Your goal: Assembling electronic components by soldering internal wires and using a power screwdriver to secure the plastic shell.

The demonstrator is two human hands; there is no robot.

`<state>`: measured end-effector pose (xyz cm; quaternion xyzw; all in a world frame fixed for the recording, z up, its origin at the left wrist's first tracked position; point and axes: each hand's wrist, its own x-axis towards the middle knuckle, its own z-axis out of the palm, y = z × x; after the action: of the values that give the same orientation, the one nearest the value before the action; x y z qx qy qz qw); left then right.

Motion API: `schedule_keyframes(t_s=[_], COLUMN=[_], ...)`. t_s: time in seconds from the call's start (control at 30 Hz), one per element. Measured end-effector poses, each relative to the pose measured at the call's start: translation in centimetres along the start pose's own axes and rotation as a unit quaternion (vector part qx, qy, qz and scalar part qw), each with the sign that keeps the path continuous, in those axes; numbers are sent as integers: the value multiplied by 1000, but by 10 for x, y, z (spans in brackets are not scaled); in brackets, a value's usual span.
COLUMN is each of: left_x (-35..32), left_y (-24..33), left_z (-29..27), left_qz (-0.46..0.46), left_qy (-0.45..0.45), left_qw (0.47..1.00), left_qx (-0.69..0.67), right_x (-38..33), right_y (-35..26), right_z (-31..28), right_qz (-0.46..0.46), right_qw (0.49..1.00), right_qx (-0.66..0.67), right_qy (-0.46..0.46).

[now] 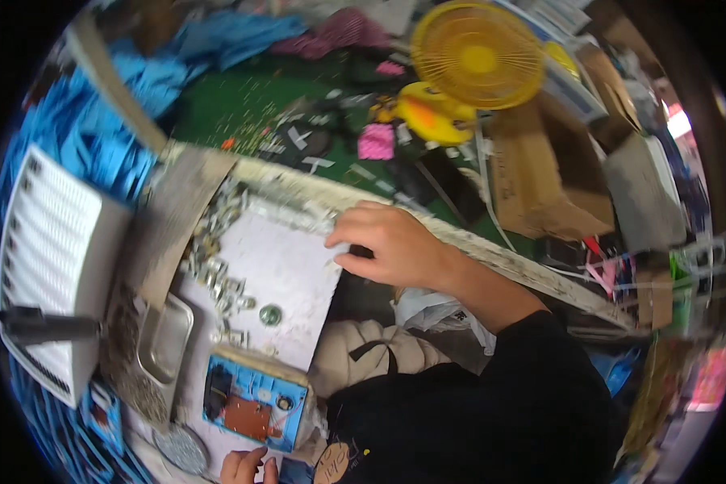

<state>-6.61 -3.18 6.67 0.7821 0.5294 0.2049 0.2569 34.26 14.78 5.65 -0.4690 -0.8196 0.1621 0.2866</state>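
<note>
My right hand [391, 246] hovers at the edge of a white board [286, 246]. Its fingers are bent, with a gap to the thumb, and I see nothing held between them. Small metal parts [218, 282] lie in a loose band along the board's left side. Nearby sits a small round greenish piece [269, 315]. At the bottom edge my left hand [248, 468] shows only in part, fingers a little apart and close to an opened blue plastic casing [258, 403]. That casing holds a brown panel [248, 416] and a small round part [285, 402].
Left of the board are a metal tray [166, 337], a round grey disc [180, 448] and a white slatted housing [60, 266]. Beyond a pale wooden rail [298, 187] lie scraps, a yellow fan [477, 58] and a cardboard box [544, 169]. Blue material [89, 133] heaps at far left.
</note>
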Motion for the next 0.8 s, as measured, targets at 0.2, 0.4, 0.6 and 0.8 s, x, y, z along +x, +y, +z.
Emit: schedule_keyframes(t_s=[0.2,0.4,0.6,0.8], left_x=[23,57,100,148], left_y=[26,58,111,147], left_z=[1,16,45,64], left_qz=[103,184,235,279], left_qy=[-17,-80,-96,-160], left_qw=[995,979,965,946], left_qx=[9,32,69,48], right_x=[-102,-198,-316,-345], right_y=[-12,179,281,289], right_z=[-155,-339,-371,-412], right_qz=[207,450,557,439], right_qw=[958,778,784,823], right_qx=[15,-400,-258,-259], right_qy=[196,178,94,251])
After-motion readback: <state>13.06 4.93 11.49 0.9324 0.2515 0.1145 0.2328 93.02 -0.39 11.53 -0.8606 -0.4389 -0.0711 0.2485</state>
